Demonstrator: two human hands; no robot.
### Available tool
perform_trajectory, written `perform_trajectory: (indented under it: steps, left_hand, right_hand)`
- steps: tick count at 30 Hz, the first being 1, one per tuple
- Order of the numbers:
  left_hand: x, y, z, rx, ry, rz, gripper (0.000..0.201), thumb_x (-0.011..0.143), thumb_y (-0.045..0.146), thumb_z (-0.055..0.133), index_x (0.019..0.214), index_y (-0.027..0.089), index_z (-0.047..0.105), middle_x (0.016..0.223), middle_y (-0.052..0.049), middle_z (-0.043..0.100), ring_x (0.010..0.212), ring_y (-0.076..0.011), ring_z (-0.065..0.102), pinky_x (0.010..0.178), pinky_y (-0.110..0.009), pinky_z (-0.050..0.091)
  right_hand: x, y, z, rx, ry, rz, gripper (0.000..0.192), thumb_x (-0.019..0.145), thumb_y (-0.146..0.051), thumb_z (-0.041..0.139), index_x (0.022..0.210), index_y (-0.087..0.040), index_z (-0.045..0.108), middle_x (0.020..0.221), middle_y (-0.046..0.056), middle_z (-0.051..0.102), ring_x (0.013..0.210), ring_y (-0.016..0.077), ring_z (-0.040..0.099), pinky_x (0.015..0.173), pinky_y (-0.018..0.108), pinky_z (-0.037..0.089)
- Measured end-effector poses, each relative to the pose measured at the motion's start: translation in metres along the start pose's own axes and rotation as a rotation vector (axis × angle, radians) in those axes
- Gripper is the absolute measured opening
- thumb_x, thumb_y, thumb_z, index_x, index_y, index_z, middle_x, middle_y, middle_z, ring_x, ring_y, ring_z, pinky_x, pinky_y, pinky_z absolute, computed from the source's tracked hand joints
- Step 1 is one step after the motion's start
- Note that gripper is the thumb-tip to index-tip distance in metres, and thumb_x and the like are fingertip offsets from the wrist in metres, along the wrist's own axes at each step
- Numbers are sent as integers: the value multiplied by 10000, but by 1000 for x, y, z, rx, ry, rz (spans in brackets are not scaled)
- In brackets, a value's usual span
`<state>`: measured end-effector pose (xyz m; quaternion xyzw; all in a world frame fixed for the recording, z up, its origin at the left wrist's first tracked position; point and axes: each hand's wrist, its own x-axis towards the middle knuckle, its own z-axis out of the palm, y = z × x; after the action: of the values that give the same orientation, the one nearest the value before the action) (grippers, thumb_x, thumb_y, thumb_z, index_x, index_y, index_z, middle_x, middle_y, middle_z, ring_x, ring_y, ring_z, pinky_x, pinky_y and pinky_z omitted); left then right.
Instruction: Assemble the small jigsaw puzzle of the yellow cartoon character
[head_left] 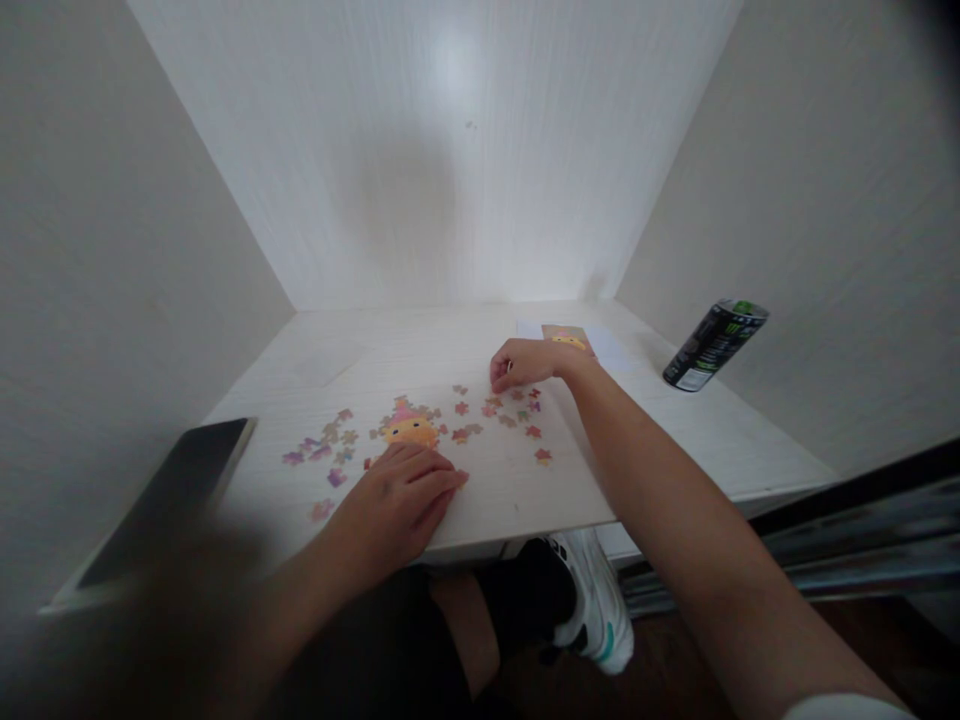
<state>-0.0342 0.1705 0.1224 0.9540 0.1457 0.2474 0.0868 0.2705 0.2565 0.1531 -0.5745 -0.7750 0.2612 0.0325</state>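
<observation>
A partly joined jigsaw puzzle (409, 424) shows a yellow face with a pink top, its lower part covered by my left hand (409, 495). That hand rests at the table's front with bent fingers, closed on a small pinkish-yellow puzzle piece (463, 480) at the fingertips. Farther back, my right hand (525, 362) reaches down with its fingers curled together at the edge of the loose puzzle pieces (508, 420). Whatever its fingertips pinch is hidden. More loose pieces (330, 434), purple, pink and tan, lie left of the joined part.
A picture card (568, 338) lies on white paper (611, 350) behind my right wrist. At the right, a black drink can (712, 345) stands near the side wall. A dark flat tablet-like object (176, 490) lies at the left. White panels enclose the white table (420, 345).
</observation>
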Motion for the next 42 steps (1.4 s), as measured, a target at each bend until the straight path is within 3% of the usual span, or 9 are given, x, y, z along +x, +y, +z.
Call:
perform_trajectory:
  steps: [5, 10, 14, 30, 33, 36, 42]
  left_hand:
    - [-2, -1, -6, 17, 64, 9, 173, 911, 141, 542, 1007, 180, 681, 951, -62, 701, 933, -196, 613, 874, -367, 494]
    - [-5, -10, -21, 81, 164, -57, 152, 899, 150, 569, 989, 187, 685, 983, -60, 704, 932, -192, 624, 878, -360, 483]
    - [-7, -20, -36, 113, 231, -119, 112, 892, 172, 591, 961, 182, 678, 967, -48, 702, 916, -182, 627, 877, -348, 477]
    - [-13, -40, -48, 99, 283, -209, 122, 892, 193, 594, 983, 188, 675, 949, -40, 697, 907, -179, 636, 839, -326, 481]
    - [-14, -40, -47, 64, 297, -220, 126, 892, 203, 599, 994, 189, 673, 953, -38, 699, 906, -173, 644, 839, -314, 489]
    - [-13, -37, -46, -2, 261, -247, 145, 897, 235, 609, 1020, 191, 672, 971, -37, 706, 902, -164, 656, 821, -291, 504]
    - [-10, -30, -42, -63, 141, -169, 137, 894, 243, 626, 1009, 217, 696, 1019, -18, 733, 917, -149, 677, 831, -266, 517]
  right_hand:
    - [-2, -1, -1, -48, 134, 40, 245, 765, -328, 658, 891, -130, 730, 849, 74, 728, 706, 135, 611, 580, 229, 405]
    - [-12, -16, -5, -23, -104, 10, 341, 685, -460, 741, 859, -168, 758, 777, 43, 732, 652, 146, 614, 542, 237, 408]
    - [-14, -27, -5, -124, -62, 113, 271, 673, -370, 754, 848, -165, 776, 777, 53, 741, 649, 163, 630, 549, 251, 424]
    - [-10, -32, 3, -118, -77, 42, 143, 693, -230, 693, 819, -163, 697, 723, 26, 688, 578, 123, 567, 495, 234, 385]
    - [-10, -41, 4, 12, -17, -65, 149, 716, -231, 692, 843, -162, 658, 732, 11, 661, 596, 106, 542, 515, 226, 385]
    - [-5, -61, 14, 292, -25, -235, 169, 745, -252, 701, 861, -162, 617, 760, 0, 649, 652, 101, 563, 581, 226, 434]
    - [3, -99, 47, 645, -219, -450, 195, 770, -221, 711, 882, -163, 562, 768, -22, 629, 655, 84, 569, 588, 215, 452]
